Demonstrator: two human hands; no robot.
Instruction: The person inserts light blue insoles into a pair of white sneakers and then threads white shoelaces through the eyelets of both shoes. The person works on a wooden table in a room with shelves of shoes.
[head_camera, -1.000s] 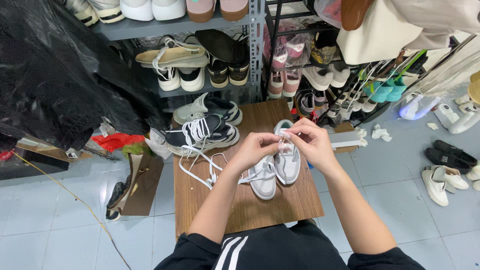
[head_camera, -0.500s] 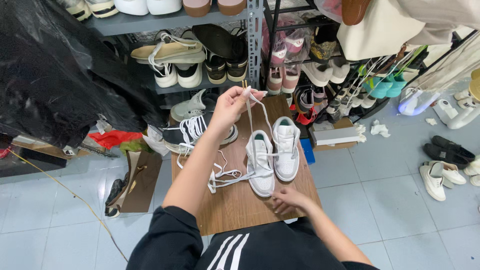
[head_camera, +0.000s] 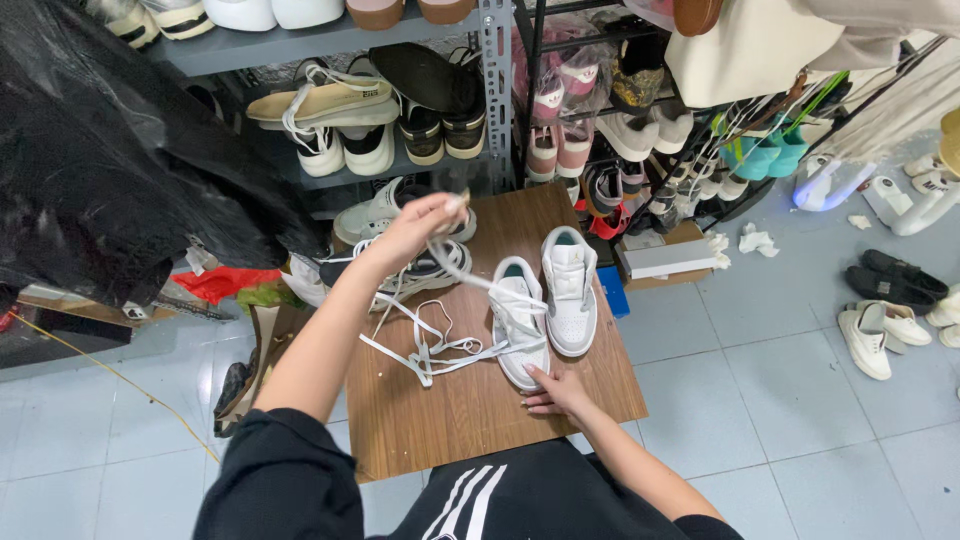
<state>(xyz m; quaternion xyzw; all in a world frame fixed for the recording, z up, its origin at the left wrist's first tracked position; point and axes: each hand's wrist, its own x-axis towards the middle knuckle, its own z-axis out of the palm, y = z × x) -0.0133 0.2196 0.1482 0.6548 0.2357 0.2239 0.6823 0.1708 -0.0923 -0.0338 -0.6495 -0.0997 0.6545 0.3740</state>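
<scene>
Pulling lace (head_camera: 470, 280) up w/ left hand (head_camera: 425, 222), fingers pinched shut on its end. Right hand (head_camera: 555, 392) presses open on toe of white sneaker (head_camera: 520, 322), mid-table (head_camera: 450, 420) beside its mate (head_camera: 570, 290). Best kept: steady, straight tension; shoe pinned flat.

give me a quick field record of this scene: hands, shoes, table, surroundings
left hand: raised, pinching a white lace pulled taut from the near sneaker
right hand: pressing the toe of the near white sneaker
second sneaker: beside it, upright
loose laces: piled left of the sneakers
table: small, wooden
surroundings: shoe shelves behind, black plastic bag at left
</scene>
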